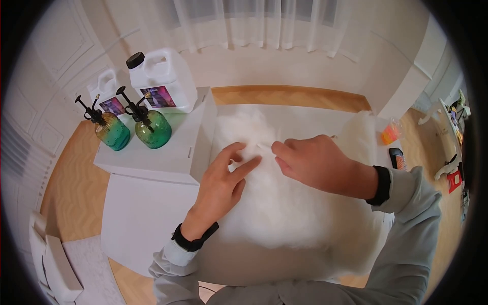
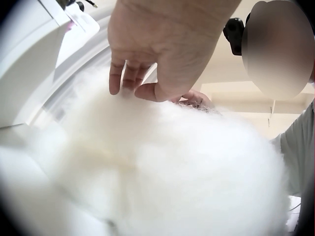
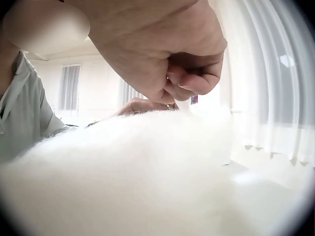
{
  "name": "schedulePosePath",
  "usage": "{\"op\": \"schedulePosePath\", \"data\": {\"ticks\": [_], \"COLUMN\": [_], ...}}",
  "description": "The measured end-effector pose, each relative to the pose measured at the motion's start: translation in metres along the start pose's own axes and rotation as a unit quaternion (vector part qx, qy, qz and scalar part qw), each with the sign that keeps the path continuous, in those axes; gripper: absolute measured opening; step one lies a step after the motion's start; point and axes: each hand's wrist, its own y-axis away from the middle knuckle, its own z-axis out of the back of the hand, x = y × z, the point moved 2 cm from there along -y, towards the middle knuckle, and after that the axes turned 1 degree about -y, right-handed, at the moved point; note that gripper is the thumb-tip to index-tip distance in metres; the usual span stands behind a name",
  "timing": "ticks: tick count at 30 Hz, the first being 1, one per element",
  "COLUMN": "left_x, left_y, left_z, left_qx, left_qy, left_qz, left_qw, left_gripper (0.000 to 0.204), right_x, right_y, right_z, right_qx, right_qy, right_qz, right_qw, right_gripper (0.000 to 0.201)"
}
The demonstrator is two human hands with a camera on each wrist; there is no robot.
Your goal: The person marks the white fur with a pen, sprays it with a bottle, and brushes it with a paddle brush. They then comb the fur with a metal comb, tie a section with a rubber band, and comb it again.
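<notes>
A large fluffy heap of white fibre stuffing (image 1: 284, 213) spreads over the white table. My right hand (image 1: 317, 165), its fingers curled in, pinches a small white tuft (image 1: 265, 148) of it between thumb and forefinger. Close by on the left, my left hand (image 1: 218, 175) has its fingers spread and loosely bent, the thumb and forefinger tips at the stuffing beside that tuft. In the left wrist view the fingers (image 2: 116, 81) of the left hand reach straight down to the fluff. The right wrist view shows the right hand (image 3: 182, 64) bunched just above the heap.
On a white box (image 1: 198, 147) at the left stand two green glass spray bottles (image 1: 153, 129) and two white jugs (image 1: 170, 84) with purple labels. An orange cup (image 1: 390, 133) and a dark phone-like object (image 1: 397, 158) lie at the right edge. Sheer curtains (image 1: 254, 25) hang behind.
</notes>
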Motion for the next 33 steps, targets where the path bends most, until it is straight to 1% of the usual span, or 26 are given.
{"op": "schedulePosePath", "data": {"ticks": [2,5,9,11,12,14,18,20,21,23,24,26,27,29,33], "left_x": [0.001,-0.001,0.003,0.004,0.002,-0.002,-0.001,-0.006,-0.006,-0.006,-0.007,-0.01,-0.011,-0.011,-0.011], "left_y": [0.001,0.002,0.003,0.003,0.002,0.002,0.004,0.003,0.003,0.002,0.001,-0.001,-0.001,-0.001,-0.002], "left_z": [0.0,0.003,0.002,0.002,0.003,0.005,0.006,0.008,0.007,0.006,0.006,0.006,0.006,0.005,0.005], "left_qx": [-0.007,-0.008,-0.01,-0.001,-0.001,-0.008,0.007,0.01,0.011,0.011,0.011,0.01,0.009,0.008,0.009], "left_qy": [0.02,0.026,0.003,-0.008,-0.009,-0.041,-0.045,-0.058,-0.059,-0.071,-0.072,-0.079,-0.081,-0.074,-0.07], "left_qz": [0.035,0.041,0.013,-0.035,-0.037,-0.041,-0.066,-0.086,-0.086,-0.092,-0.092,-0.096,-0.093,-0.093,-0.093], "left_qw": [0.999,0.999,1.0,0.999,0.999,0.998,0.997,0.995,0.995,0.993,0.993,0.992,0.992,0.993,0.993], "left_gripper": [0.058,0.056,0.056,0.055,0.055,0.054,0.051,0.049,0.049,0.047,0.047,0.047,0.047,0.047,0.048], "right_x": [0.005,0.012,0.007,0.004,0.003,-0.002,-0.007,-0.007,-0.006,-0.001,-0.002,-0.005,-0.006,-0.008,-0.008], "right_y": [0.001,0.005,0.002,-0.002,-0.004,-0.005,-0.009,-0.013,-0.013,-0.014,-0.013,-0.011,-0.009,-0.006,-0.003], "right_z": [0.0,0.001,0.002,0.011,0.014,0.02,0.03,0.034,0.03,0.019,0.017,0.013,0.011,0.007,0.004], "right_qx": [-0.038,-0.038,-0.053,-0.033,-0.034,-0.043,-0.066,-0.11,-0.11,-0.085,-0.086,-0.063,-0.063,-0.01,-0.032], "right_qy": [-0.04,-0.046,-0.049,-0.054,-0.053,-0.125,-0.123,-0.149,-0.151,-0.082,-0.083,-0.034,-0.035,-0.019,-0.015], "right_qz": [0.047,0.059,0.07,0.034,0.033,-0.036,-0.051,-0.042,-0.042,0.035,0.035,-0.001,0.002,-0.039,-0.029], "right_qw": [0.997,0.997,0.995,0.997,0.997,0.991,0.989,0.982,0.982,0.992,0.992,0.997,0.997,0.999,0.999], "right_gripper": [0.014,0.014,0.014,0.014,0.014,0.014,0.014,0.012,0.012,0.011,0.011,0.011,0.011,0.012,0.011]}}
